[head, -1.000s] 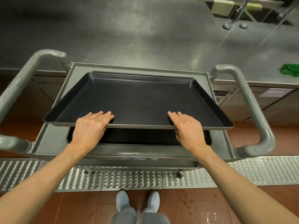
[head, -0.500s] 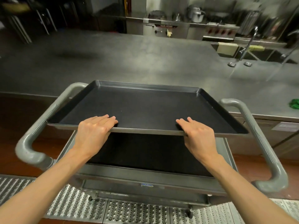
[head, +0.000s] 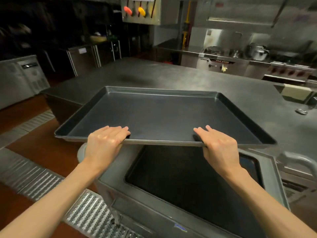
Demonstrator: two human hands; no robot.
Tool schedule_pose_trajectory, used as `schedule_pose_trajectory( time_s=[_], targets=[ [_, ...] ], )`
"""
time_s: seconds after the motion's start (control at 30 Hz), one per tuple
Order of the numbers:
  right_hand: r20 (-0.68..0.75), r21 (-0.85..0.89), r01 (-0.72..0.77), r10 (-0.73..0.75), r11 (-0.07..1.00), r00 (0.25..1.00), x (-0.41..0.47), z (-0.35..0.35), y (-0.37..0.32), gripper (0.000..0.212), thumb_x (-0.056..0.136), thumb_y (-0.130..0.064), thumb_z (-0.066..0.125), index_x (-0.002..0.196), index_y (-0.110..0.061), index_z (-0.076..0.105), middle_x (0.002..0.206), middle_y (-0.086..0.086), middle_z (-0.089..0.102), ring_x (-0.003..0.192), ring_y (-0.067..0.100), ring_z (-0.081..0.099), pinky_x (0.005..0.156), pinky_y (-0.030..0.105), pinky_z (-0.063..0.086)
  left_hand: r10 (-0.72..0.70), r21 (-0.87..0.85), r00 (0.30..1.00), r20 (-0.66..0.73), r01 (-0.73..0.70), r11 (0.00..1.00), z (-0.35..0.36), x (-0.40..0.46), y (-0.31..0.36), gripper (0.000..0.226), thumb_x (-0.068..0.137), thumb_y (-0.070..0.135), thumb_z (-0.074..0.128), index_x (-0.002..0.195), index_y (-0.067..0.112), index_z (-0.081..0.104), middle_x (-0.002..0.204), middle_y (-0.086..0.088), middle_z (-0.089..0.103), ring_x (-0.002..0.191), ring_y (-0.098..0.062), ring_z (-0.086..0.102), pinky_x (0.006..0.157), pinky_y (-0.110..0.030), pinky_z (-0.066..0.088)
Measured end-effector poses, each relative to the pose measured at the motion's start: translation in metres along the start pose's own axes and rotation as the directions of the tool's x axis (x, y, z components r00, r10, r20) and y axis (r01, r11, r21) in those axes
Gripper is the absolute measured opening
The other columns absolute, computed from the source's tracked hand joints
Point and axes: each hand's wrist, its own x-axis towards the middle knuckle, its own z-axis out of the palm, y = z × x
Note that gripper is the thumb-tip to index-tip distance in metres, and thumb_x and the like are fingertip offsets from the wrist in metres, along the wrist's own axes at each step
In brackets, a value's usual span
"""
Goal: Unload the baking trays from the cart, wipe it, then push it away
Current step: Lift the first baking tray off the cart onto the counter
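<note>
Above the cart (head: 276, 182), our left hand (head: 103, 145) and right hand (head: 221, 148) clamp the raised baking tray's (head: 163, 115) near rim, whose unsupported far end could dip and strike the counter (head: 188, 79).

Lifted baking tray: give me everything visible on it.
The lifted baking tray is a dark, matte, shallow rectangle with a raised rim and rounded corners; it looks like coated metal and is empty. It is held in the air, roughly level, above the cart and reaching over the steel counter. The left hand and the right hand grip its near rim, fingers over the edge. Another tray remains below.
</note>
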Motion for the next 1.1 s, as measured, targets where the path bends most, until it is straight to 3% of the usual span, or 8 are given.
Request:
schedule_pose_trajectory(
  time_s=[0.1, 0.2, 0.37, 0.63, 0.97, 1.1],
  targets=[
    [-0.022, 0.040, 0.055, -0.054, 0.998, 0.998, 0.029, 0.019, -0.032, 0.047, 0.069, 0.014, 0.069, 0.111, -0.007, 0.073, 0.103, 0.008, 0.076, 0.102, 0.035, 0.070, 0.075, 0.043, 0.060, -0.036, 0.063, 0.999, -0.011, 0.036, 0.997, -0.021, -0.016, -0.033, 0.020, 0.076, 0.005, 0.073, 0.094, 0.012, 0.077, 0.096, -0.007, 0.076, 0.091, -0.025, 0.073, 0.079, -0.041, 0.057],
    [-0.048, 0.081, 0.121, -0.118, 0.989, 0.992, 0.059, 0.039, -0.077, 0.042, 0.078, 0.005, 0.050, 0.110, -0.008, 0.073, 0.102, 0.007, 0.077, 0.101, 0.034, 0.071, 0.075, 0.042, 0.060, -0.080, 0.114, 0.996, -0.025, 0.083, 0.990, -0.042, -0.038, -0.077, 0.024, 0.068, 0.002, 0.081, 0.090, 0.011, 0.078, 0.092, -0.008, 0.077, 0.086, -0.026, 0.074, 0.074, -0.040, 0.058],
    [-0.062, 0.129, 0.175, -0.169, 0.976, 0.984, 0.120, 0.076, -0.171, 0.051, 0.061, 0.011, 0.077, 0.108, -0.009, 0.074, 0.099, 0.006, 0.077, 0.098, 0.034, 0.072, 0.072, 0.040, 0.061, -0.155, 0.192, 0.988, -0.012, 0.154, 0.969, -0.079, -0.077, -0.166, 0.026, 0.064, 0.002, 0.084, 0.088, 0.010, 0.078, 0.088, -0.009, 0.076, 0.082, -0.028, 0.074, 0.071, -0.040, 0.058],
    [-0.040, 0.191, 0.214, -0.210, 0.958, 0.977, 0.211, 0.136, -0.317, 0.045, 0.068, 0.000, 0.084, 0.111, -0.010, 0.074, 0.102, 0.007, 0.077, 0.100, 0.031, 0.071, 0.079, 0.042, 0.059, -0.225, 0.280, 0.974, -0.005, 0.217, 0.935, -0.121, -0.122, -0.315, 0.026, 0.064, -0.001, 0.083, 0.089, 0.006, 0.078, 0.087, -0.013, 0.076, 0.082, -0.031, 0.074, 0.070, -0.043, 0.058],
    [-0.027, 0.203, 0.213, -0.212, 0.956, 0.977, 0.300, 0.246, -0.398, 0.049, 0.068, 0.006, 0.082, 0.113, -0.010, 0.073, 0.103, 0.007, 0.076, 0.102, 0.030, 0.071, 0.081, 0.043, 0.058, -0.285, 0.243, 0.956, 0.064, 0.262, 0.934, -0.065, -0.134, -0.473, 0.032, 0.062, 0.000, 0.085, 0.092, 0.011, 0.077, 0.096, -0.008, 0.076, 0.096, -0.026, 0.072, 0.085, -0.048, 0.056],
    [-0.019, 0.228, 0.168, -0.168, 0.959, 0.986, 0.342, 0.305, -0.413, 0.052, 0.063, 0.012, 0.079, 0.110, -0.008, 0.074, 0.100, 0.009, 0.077, 0.099, 0.033, 0.071, 0.077, 0.046, 0.059, -0.263, 0.224, 0.958, 0.111, 0.234, 0.946, -0.026, -0.113, -0.542, 0.031, 0.063, 0.002, 0.085, 0.090, 0.013, 0.077, 0.094, -0.006, 0.076, 0.095, -0.023, 0.072, 0.085, -0.047, 0.056]
  ],
)
